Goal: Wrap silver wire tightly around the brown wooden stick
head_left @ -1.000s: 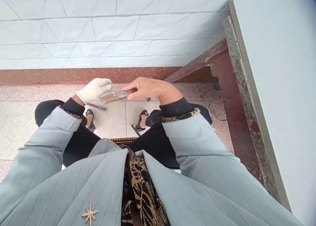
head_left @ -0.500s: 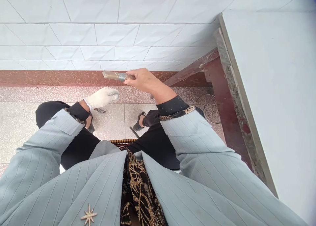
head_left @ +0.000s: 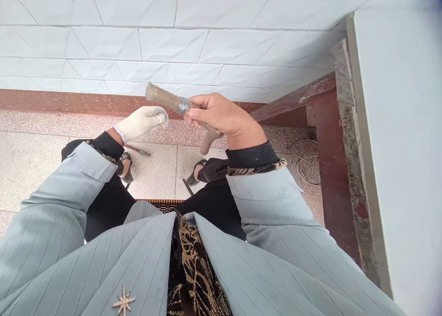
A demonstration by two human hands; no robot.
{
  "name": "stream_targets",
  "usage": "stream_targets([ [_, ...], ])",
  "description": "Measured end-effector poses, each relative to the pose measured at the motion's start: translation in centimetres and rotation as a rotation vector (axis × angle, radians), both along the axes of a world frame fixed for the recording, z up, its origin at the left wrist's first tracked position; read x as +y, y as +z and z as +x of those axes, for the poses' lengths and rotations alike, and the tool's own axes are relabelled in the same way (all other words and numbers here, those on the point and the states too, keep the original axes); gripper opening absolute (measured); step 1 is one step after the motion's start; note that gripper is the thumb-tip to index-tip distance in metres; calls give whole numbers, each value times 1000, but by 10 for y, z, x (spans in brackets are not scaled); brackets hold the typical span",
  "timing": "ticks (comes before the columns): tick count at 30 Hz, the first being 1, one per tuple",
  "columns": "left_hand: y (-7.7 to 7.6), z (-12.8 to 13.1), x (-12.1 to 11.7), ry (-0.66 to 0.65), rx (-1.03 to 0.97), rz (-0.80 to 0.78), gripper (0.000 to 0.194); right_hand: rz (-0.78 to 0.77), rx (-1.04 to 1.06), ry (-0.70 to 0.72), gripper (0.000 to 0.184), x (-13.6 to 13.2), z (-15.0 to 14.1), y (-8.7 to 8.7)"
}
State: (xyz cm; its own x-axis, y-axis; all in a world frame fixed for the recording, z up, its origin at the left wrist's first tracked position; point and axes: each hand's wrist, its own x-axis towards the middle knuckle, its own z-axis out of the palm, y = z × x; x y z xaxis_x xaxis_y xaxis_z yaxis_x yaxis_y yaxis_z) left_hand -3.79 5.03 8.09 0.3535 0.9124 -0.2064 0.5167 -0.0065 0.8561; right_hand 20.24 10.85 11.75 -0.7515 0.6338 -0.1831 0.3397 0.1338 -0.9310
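Wire-wrapped tool (head_left: 162,97) slants across the upper middle of the frame, in front of the wall's white tiles (head_left: 172,44) and reddish-brown base band (head_left: 69,102), its blunt brownish end pointing upper left. Bare right hand (head_left: 218,113) has hold of it just beside the grey wire binding (head_left: 183,105), thumb and fingers closed around the shaft. Below that hand, a rounded brown end sticks down; I cannot tell whether it belongs to the same piece. Left hand (head_left: 142,123), in a white glove, is near the tool's blunt end but apart from it, fingers curled in against the thumb; whether they pinch anything, I cannot tell. Under its wrist, left of centre, a thin brush-like tool (head_left: 140,150) lies on the pale floor (head_left: 159,168), near a dark shoe (head_left: 127,168).
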Motion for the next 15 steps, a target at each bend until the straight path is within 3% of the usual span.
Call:
stream_targets([
  [4,5,19,0,-85,79,42,24,78,-134,-209,32,5,2,-21],
  [8,3,28,2,-198,224,87,26,346,-446,-213,22,5,-2,-37],
  [12,-1,23,3,-254,362,97,27,435,-676,-29,18,-1,-9,-44],
  [15,1,14,5,-288,367,92,23,261,-674,311,15,-3,-10,-39],
])
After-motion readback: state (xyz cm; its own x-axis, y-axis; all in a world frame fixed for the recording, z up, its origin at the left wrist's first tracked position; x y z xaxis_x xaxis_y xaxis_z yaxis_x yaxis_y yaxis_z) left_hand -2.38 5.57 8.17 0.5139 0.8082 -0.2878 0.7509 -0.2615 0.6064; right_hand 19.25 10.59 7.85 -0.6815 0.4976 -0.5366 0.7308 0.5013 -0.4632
